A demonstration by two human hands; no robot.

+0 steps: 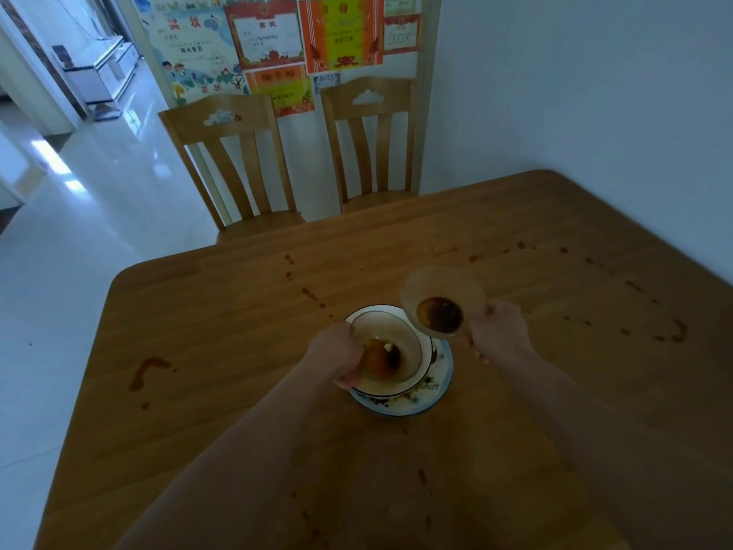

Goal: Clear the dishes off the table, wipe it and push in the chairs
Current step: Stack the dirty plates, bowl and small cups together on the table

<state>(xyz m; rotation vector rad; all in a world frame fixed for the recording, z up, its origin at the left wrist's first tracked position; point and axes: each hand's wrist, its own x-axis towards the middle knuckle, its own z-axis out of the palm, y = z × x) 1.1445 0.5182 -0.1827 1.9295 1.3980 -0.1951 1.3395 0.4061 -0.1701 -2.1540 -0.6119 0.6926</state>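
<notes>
A stack of dishes stands at the middle of the wooden table: a blue-rimmed plate underneath, a dark-rimmed white bowl on it. My left hand grips a clear glass bowl holding brown sauce, tilted inside the white bowl. My right hand holds a second clear glass dish by its rim, tilted just above and right of the stack, with dark sauce pooled in it. Brown sauce stains dot the tabletop on both sides.
Two wooden chairs stand at the table's far edge, pulled slightly back. A white wall runs along the table's right side. Glossy white floor lies to the left. Colourful certificates cover the far wall.
</notes>
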